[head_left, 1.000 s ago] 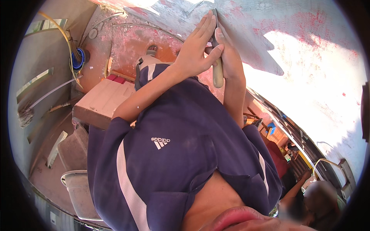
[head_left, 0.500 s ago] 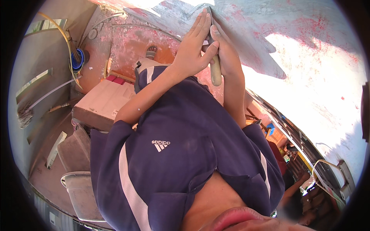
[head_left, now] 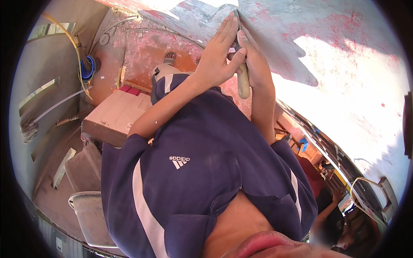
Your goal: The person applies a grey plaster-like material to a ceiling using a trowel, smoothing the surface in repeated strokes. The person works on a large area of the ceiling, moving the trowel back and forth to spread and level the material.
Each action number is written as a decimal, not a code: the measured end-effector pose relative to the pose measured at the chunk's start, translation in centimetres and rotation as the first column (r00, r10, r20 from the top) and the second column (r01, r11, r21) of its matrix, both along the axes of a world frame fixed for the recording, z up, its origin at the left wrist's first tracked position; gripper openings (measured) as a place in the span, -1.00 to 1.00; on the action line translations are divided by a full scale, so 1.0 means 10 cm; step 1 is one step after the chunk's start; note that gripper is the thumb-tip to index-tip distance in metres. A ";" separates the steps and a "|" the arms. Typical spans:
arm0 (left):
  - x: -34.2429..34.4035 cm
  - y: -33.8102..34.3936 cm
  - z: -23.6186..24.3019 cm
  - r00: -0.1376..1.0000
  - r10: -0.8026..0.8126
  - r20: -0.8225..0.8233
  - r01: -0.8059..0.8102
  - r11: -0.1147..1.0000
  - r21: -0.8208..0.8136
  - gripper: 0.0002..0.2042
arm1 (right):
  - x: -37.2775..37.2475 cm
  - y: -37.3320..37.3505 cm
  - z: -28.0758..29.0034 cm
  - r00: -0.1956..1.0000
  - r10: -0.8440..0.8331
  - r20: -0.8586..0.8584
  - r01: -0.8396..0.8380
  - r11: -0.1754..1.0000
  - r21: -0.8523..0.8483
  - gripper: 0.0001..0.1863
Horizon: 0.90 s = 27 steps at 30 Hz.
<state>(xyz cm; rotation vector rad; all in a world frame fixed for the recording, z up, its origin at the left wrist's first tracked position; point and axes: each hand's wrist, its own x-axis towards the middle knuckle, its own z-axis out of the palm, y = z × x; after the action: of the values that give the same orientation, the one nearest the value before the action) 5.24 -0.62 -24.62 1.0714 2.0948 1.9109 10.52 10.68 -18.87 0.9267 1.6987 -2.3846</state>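
Right hand (head_left: 256, 64): grip wrapped round scraper (head_left: 243, 82). Left hand (head_left: 216, 58): grip uncurled, fingers (head_left: 223, 32) flat along scraper's blade. Scraper against patchy wall (head_left: 279, 32). Box (head_left: 117, 111) left of scraper; blue bucket (head_left: 88, 76) farther left.

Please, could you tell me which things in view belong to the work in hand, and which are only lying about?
In the work:
bladed hand tool, with left hand and right hand on it
worn painted surface beside its blade

Seemingly just lying about:
pale box
round blue container
grey bin
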 end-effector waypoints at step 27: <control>-0.06 -0.05 0.04 0.995 0.023 0.094 -0.020 0.999 -0.037 -0.34 | -0.14 -0.02 -0.15 0.995 0.085 -0.058 -0.087 0.996 -0.031 -0.51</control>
<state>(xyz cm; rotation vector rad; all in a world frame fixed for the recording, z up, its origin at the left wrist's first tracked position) 4.62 -1.08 -24.24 0.9356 2.0898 1.8860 9.13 10.52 -20.40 0.7721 1.6759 -2.3976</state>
